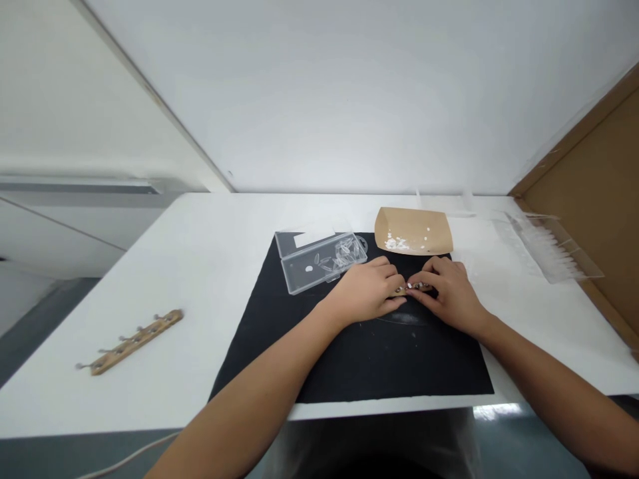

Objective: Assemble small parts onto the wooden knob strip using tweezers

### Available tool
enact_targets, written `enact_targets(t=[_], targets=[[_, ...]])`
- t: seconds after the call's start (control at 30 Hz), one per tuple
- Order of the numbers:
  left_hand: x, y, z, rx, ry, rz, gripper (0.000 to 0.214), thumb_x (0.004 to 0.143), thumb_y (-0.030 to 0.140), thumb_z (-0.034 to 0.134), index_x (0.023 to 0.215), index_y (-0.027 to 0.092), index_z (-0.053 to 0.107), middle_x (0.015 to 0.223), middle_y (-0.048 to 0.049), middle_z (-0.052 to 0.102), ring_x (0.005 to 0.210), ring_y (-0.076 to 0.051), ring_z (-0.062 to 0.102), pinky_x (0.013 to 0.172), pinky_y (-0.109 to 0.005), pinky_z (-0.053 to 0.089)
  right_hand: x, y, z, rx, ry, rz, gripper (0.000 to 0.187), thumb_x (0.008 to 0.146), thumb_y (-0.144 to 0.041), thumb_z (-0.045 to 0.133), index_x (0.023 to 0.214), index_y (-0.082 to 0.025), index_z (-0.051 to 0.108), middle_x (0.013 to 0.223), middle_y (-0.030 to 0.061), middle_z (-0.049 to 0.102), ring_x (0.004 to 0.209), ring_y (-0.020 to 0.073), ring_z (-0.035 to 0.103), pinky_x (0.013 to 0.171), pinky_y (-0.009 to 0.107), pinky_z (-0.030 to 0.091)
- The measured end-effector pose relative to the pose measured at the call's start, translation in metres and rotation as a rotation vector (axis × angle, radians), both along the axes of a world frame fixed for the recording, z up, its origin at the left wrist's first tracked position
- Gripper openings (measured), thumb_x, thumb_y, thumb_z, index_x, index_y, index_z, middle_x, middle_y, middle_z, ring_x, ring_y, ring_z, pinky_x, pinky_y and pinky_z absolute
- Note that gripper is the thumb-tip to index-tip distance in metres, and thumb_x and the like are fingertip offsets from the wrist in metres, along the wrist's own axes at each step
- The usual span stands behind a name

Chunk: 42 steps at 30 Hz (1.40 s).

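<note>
Over a black mat [349, 372], both my hands are closed around a short wooden strip [399, 292] with small metal pieces along it. My left hand [367, 289] grips the strip's left part between thumb and fingers. My right hand [449, 293] has its thumb and index fingertips pinched together at the strip's middle, by a small white piece [410, 285]. The piece is too small to make out in detail, and my fingers hide much of the strip. Behind my left hand lies an opened clear plastic case [299, 279] with clear, nail-shaped tips [349, 252] in it.
A brown paper piece [414, 226] with small white bits on it lies behind my hands. Another wooden strip [137, 340] with metal stems is at the left of the white table [200, 266]. Clear plastic packaging [554, 253] lies at the right, near a brown panel [594, 186].
</note>
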<state>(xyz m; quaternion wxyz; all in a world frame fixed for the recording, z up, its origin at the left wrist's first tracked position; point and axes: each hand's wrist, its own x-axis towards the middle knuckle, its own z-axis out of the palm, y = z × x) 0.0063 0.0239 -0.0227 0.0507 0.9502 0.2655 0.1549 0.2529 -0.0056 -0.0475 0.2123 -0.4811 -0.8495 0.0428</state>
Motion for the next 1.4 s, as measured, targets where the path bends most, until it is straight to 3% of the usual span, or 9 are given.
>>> enact_targets(t=[0.27,0.43,0.6,0.7,0.77,0.83,0.93,1.07,1.4], targets=[[0.001,0.002,-0.007,-0.007,-0.017,0.019,0.022,0.1,0.038,0.066,0.104,0.017,0.073,0.097,-0.007,0.073,0.098,-0.023,0.065,0.079,-0.033,0.052,-0.001,0.002,-0.005,-0.04,0.08,-0.005,0.018,0.099,-0.046,0.071,0.107,-0.032,0.079,0.096,0.005,0.065,0.09,0.0227,0.06,0.079,0.039,0.038],[0.004,-0.001,-0.007,-0.045,-0.03,0.079,0.018,0.099,0.035,0.069,0.098,0.017,0.072,0.094,-0.0059,0.072,0.097,-0.023,0.065,0.075,-0.031,0.051,-0.006,-0.002,-0.004,0.013,0.105,-0.071,0.01,0.097,-0.042,0.075,0.098,-0.034,0.08,0.095,0.0029,0.068,0.094,0.024,0.06,0.086,0.044,0.036],[0.005,-0.004,-0.005,0.025,0.022,0.107,0.015,0.098,0.032,0.069,0.097,0.016,0.07,0.093,-0.0063,0.072,0.098,-0.024,0.064,0.072,-0.032,0.05,-0.007,-0.003,0.006,0.088,0.235,-0.033,0.01,0.099,-0.037,0.072,0.094,-0.03,0.077,0.103,0.0034,0.075,0.104,0.0266,0.065,0.095,0.05,0.041],[0.004,-0.006,-0.003,0.043,-0.001,0.089,0.036,0.094,0.05,0.072,0.107,0.016,0.07,0.094,-0.0085,0.072,0.099,-0.027,0.064,0.076,-0.035,0.053,-0.004,-0.003,0.011,0.118,0.369,0.021,0.005,0.1,-0.029,0.07,0.095,-0.027,0.071,0.11,0.0036,0.078,0.116,0.027,0.068,0.103,0.051,0.045],[0.004,-0.007,-0.001,0.056,-0.128,0.098,0.062,0.088,0.067,0.072,0.121,0.015,0.068,0.097,-0.0104,0.072,0.101,-0.029,0.064,0.08,-0.039,0.056,-0.002,-0.003,0.013,0.131,0.427,0.047,0.004,0.1,-0.024,0.069,0.099,-0.027,0.068,0.108,0.0029,0.08,0.118,0.0268,0.07,0.105,0.051,0.047],[0.005,-0.009,0.001,0.097,-0.32,0.094,0.074,0.085,0.072,0.071,0.131,0.014,0.064,0.1,-0.0114,0.073,0.101,-0.029,0.065,0.083,-0.041,0.057,0.0,-0.004,0.015,0.148,0.445,0.083,0.008,0.098,-0.021,0.07,0.102,-0.028,0.067,0.104,0.0018,0.081,0.112,0.026,0.074,0.102,0.05,0.049],[0.007,-0.01,0.003,0.16,-0.536,-0.019,0.049,0.091,0.052,0.074,0.128,0.019,0.067,0.103,-0.0087,0.073,0.098,-0.024,0.066,0.086,-0.039,0.059,0.002,-0.007,0.018,0.146,0.451,0.142,0.011,0.096,-0.018,0.072,0.101,-0.027,0.068,0.103,0.002,0.081,0.101,0.0238,0.076,0.094,0.046,0.052],[0.011,-0.011,0.003,0.185,-0.589,-0.128,0.027,0.095,0.024,0.07,0.123,0.023,0.07,0.104,-0.0056,0.072,0.096,-0.019,0.066,0.086,-0.033,0.06,0.003,-0.009,0.022,0.066,0.478,0.206,0.011,0.096,-0.018,0.073,0.101,-0.027,0.069,0.102,0.003,0.08,0.097,0.0212,0.075,0.086,0.041,0.056],[0.007,-0.006,-0.001,0.166,-0.555,-0.18,0.02,0.098,0.024,0.072,0.118,0.024,0.071,0.104,-0.0058,0.073,0.102,-0.02,0.066,0.088,-0.035,0.06,0.008,-0.008,0.027,-0.071,0.524,0.275,0.01,0.098,-0.021,0.071,0.104,-0.028,0.075,0.1,0.0036,0.078,0.096,0.0207,0.074,0.084,0.039,0.062]])
